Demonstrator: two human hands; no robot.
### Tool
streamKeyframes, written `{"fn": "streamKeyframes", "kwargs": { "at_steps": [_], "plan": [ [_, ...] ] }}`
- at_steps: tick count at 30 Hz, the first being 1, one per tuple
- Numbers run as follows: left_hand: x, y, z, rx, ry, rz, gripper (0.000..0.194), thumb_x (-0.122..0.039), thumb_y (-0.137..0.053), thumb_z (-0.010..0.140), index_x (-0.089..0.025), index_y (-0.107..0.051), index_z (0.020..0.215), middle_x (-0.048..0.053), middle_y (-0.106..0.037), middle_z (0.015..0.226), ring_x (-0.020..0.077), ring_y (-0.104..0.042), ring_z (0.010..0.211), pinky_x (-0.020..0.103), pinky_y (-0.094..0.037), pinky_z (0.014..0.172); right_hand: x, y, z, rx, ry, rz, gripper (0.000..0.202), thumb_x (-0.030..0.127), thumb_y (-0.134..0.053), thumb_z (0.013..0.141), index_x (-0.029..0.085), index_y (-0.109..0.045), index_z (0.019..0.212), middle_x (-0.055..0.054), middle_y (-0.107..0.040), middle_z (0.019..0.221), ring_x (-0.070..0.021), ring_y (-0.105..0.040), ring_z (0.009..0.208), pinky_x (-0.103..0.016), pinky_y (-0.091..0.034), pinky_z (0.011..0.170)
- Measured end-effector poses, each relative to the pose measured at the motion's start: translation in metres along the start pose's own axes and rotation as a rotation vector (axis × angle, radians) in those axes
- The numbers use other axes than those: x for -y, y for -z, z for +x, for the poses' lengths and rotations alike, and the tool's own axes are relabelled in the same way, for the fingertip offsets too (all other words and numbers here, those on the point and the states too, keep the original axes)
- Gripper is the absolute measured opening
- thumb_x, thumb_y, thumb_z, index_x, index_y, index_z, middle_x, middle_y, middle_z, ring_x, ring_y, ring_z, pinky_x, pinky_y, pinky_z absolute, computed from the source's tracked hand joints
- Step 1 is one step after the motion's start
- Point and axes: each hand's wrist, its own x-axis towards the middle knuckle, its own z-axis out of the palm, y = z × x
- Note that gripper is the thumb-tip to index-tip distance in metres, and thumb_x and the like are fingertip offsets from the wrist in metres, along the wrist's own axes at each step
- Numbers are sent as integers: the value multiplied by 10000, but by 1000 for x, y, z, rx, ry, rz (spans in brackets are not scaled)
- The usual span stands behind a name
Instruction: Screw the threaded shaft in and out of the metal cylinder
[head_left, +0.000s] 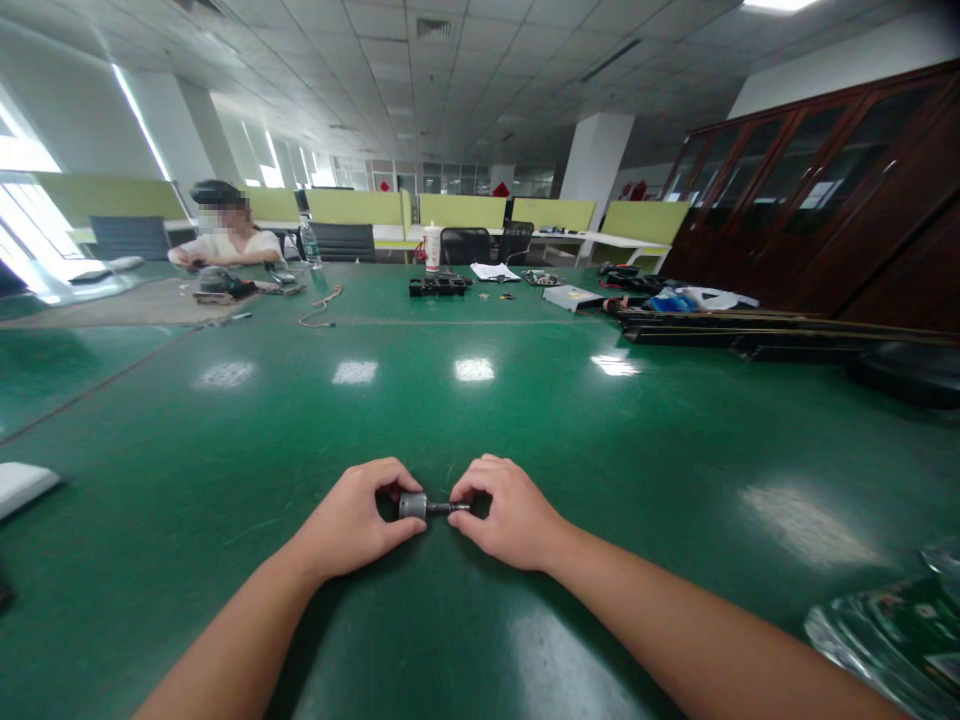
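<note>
A small grey metal cylinder with a thin dark shaft (413, 506) lies level between my two hands, low over the green tabletop; its exact kind is too small to tell. My left hand (358, 515) grips the thick cylinder end between thumb and fingers. At the thin end, the thumb and fingertips of my right hand (510, 512) pinch the shaft. A short stretch of shaft shows bare between the two grips. Whether the part touches the table I cannot tell.
A clear plastic bottle (892, 630) lies at the lower right, and a white object (24, 487) at the left edge. Across the green table (420, 410) are a black part (437, 286), a cord (321, 308) and long dark strips (697, 330). Another person (229, 235) sits far left.
</note>
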Motion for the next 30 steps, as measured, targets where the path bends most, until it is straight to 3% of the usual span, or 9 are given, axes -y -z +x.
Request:
{"fn": "streamKeyframes", "kwargs": {
  "at_steps": [17, 30],
  "plan": [
    [6, 3, 1, -47, 31, -7, 169, -261, -737, 712, -185, -674, 848, 13, -680, 825, 184, -619, 768, 284, -480, 715, -5, 7, 3, -64, -157, -90, 43, 203, -717, 705, 214, -685, 733, 0, -638, 725, -163, -551, 737, -290, -380, 687],
    [6, 4, 1, -36, 38, -1, 166, -244, -728, 709, -176, -672, 850, 17, -676, 828, 185, -614, 771, 286, -475, 717, -7, 4, 3, -43, -101, -71, 64, 224, -738, 725, 214, -701, 776, 4, -652, 762, -153, -566, 751, -301, -381, 734]
  ]
}}
